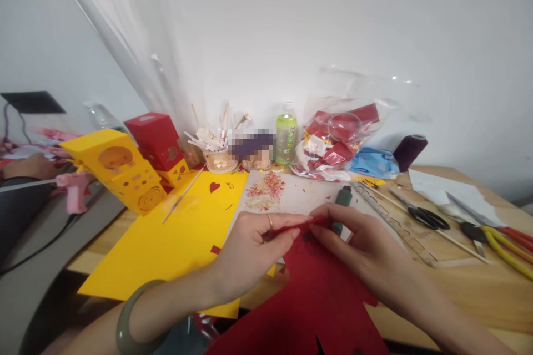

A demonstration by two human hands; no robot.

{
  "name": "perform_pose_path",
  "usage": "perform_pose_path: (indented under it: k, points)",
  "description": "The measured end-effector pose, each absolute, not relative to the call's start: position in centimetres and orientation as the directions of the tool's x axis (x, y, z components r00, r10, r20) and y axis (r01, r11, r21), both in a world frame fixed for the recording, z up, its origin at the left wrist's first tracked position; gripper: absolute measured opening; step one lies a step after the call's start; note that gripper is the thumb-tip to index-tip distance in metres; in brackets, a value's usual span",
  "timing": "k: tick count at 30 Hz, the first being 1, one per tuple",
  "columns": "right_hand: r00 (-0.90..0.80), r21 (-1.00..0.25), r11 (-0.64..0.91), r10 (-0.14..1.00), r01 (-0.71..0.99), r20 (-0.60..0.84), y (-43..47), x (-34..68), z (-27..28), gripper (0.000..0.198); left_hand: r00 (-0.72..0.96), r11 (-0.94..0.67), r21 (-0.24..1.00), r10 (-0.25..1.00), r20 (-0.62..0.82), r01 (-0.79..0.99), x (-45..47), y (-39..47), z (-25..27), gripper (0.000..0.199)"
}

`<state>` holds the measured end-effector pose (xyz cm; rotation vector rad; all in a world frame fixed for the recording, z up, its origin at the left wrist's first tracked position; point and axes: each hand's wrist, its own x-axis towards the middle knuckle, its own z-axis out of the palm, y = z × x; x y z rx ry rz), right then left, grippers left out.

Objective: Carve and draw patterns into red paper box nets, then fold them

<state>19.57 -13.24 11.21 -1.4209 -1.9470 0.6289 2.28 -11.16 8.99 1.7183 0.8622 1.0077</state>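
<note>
Lettering on green bottle (286, 138) and blue packet (373, 163), too small and blurred to read.

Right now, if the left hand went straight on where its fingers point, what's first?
Most likely the right hand, just ahead, also at the red paper; any depth offset is hard to judge from one view.

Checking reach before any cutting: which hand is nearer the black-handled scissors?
Right. The right hand pinches red paper to the left of the scissors, with the clear ruler in between. The left hand pinches red paper too, farther left, beyond the right hand.
</note>
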Motion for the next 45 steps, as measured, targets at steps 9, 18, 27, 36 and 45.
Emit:
perform_pose_path:
  k: [9, 18, 27, 36, 45]
  points:
    - [-0.145, -0.629, 0.370, 0.914, 0.684, 0.380, -13.27, 19.44, 10.86, 0.012, 0.414, -0.185, 0.979, 0.900, 0.136, 0.080, 2.61, -11.38, 9.11, 0.031]
    - [-0.130, -0.697, 0.373, 0.917, 0.613, 0.376, -13.48, 19.83, 11.13, 0.013, 0.320, -0.220, 0.975, 0.924, 0.209, -0.001, 2.75, -11.05, 8.27, 0.013]
    - [-0.139, -0.776, 0.334, 0.941, 0.535, 0.309, -13.37, 19.25, 11.59, 0.013, 0.318, -0.283, 0.959, 0.906, 0.278, -0.030, 2.79, -11.16, 8.74, 0.009]
    - [-0.138, -0.804, 0.333, 0.942, 0.493, 0.306, -13.38, 19.04, 11.02, 0.014, 0.281, -0.363, 0.932, 0.897, 0.342, 0.025, 2.87, -11.34, 8.75, 0.008]
    - [-0.132, -0.794, 0.352, 0.934, 0.496, 0.332, -13.55, 19.02, 11.04, 0.014, 0.248, -0.528, 0.841, 0.836, 0.490, 0.119, 3.00, -11.28, 8.60, 0.010]
